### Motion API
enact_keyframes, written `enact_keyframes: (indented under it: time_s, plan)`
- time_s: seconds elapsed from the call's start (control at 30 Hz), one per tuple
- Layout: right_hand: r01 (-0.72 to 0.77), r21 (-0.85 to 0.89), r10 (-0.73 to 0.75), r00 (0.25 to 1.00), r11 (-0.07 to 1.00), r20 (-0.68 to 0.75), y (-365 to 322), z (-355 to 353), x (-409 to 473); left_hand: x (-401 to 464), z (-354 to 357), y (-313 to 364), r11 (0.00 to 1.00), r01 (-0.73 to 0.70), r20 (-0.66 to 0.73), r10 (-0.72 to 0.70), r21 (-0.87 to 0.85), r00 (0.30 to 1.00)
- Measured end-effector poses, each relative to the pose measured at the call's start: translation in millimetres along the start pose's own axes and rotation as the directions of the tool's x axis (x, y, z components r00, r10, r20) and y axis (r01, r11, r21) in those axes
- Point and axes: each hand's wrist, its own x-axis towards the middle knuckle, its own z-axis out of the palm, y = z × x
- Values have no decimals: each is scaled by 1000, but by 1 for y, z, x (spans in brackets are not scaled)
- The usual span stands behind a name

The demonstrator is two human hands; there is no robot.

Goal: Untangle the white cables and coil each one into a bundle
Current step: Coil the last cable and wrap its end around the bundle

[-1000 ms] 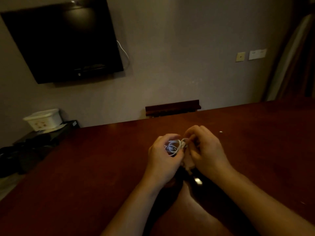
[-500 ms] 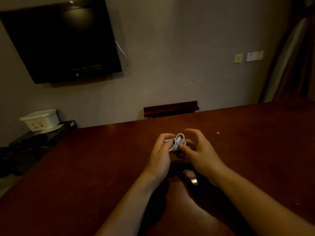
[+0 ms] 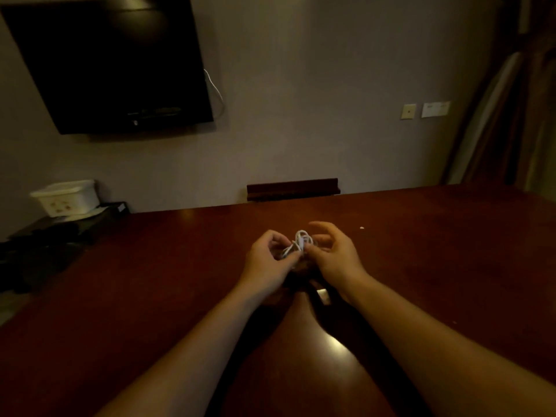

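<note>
the white cable (image 3: 298, 245) is a small, loose clump of thin cord held up between both hands above the middle of the dark reddish wooden table (image 3: 120, 296), not lying on it. it shows as 2 or 3 narrow loops standing upright at the top, with a few strands running down and to the left toward the left hand; the loops are uneven and overlap, so it reads as a rough tangle more than a neat coil. in the dim light i cannot tell whether it is 1 cable or more, nor where its ends are. the left hand (image 3: 267, 260) has its fingers curled inward, with thumb and fingertips closed on the lower left strands. the right hand (image 3: 334, 257) pinches the clump at its right side with the thumb and a finger, while its other fingers are spread and lifted, arching over the loops. the 2 hands are nearly touching, with the cable between them. just below the hands a small pale object (image 3: 323, 296) lies on the table, too dark to identify. on the wall behind hangs a black television (image 3: 105, 64), and a white box (image 3: 66, 197) sits on a low dark stand at the far left.
</note>
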Motion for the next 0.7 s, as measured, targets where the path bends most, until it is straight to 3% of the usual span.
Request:
enact_keyframes:
  time_s: [0.23,0.47,0.7]
  plan:
    - [-76,15,74,993,997,94,-41,-7,-45,-38,-38,35,999,34,88,-37,34,995]
    - [3,-136,28,974,991,226,-69,-6,-116,-98,-65,66,991,55,183,-77,123,980]
    - [17,-134,25,952,991,305,-91,5,-174,-164,-96,91,988,4,133,-25,152,991]
